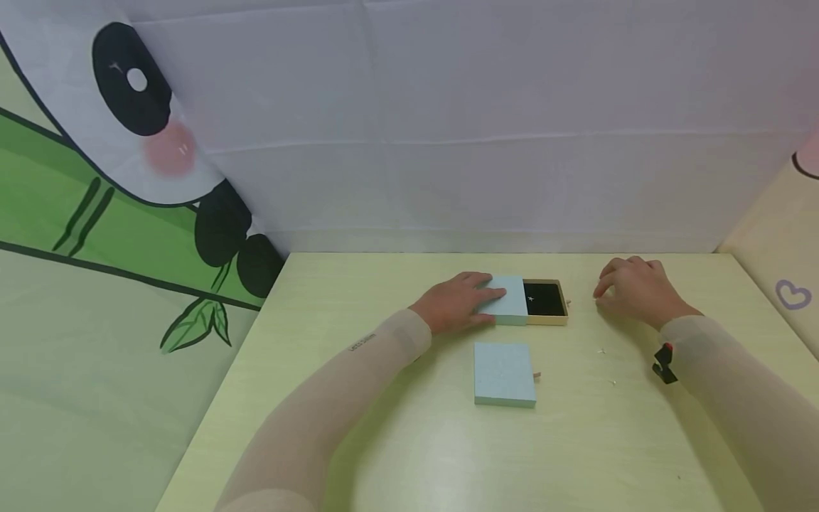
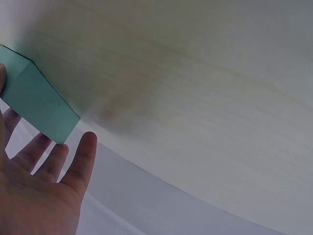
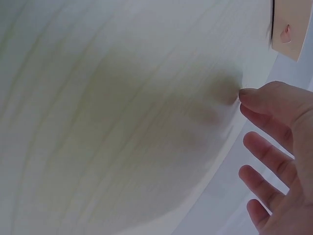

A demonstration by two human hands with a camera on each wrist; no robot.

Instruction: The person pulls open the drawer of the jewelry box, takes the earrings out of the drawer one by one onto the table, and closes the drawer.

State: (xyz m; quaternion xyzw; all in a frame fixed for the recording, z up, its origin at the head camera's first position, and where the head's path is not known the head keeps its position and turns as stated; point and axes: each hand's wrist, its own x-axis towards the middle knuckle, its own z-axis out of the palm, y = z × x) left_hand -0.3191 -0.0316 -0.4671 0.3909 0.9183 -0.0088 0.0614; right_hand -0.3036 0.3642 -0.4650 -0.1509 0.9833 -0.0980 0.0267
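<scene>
A person's two sleeved arms reach forward, the hands well apart. The left arm (image 1: 345,398) slants in from the lower left and ends in the left hand (image 1: 454,302), palm down, its fingers (image 2: 80,161) spread and its thumb (image 1: 481,320) set apart from them in a wide grip. The right arm (image 1: 736,398) enters from the lower right. Its right hand (image 1: 633,288) is arched; thumb and index finger meet at the tips, seeming to pinch something too small to make out, the other three fingers apart and slightly bent.
</scene>
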